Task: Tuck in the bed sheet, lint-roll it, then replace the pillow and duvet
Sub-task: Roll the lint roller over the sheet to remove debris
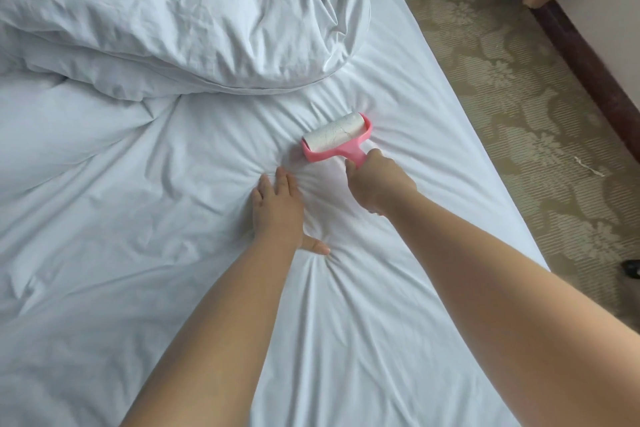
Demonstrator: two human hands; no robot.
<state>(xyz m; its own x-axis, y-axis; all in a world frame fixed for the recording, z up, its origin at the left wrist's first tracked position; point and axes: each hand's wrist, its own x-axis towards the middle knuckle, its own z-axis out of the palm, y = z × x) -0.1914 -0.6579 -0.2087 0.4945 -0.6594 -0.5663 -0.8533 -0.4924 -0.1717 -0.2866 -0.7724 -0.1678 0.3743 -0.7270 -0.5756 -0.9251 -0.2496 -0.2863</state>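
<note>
Nearest, left hand (277, 210) flat on bed sheet (138, 253), fingers straight, thumb splayed, creases radiating round it. Right hand (375, 184) at its 2 o'clock, fingers wrapped round pink handle of lint roller (334, 137); roll lying on sheet. Duvet (173, 10) bunched at 11 o'clock, far end of bed. Patterned carpet (502, 97) at 3 o'clock.

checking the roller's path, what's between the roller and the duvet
In the head view, only creased sheet lies between the roller and the bunched duvet.
</note>
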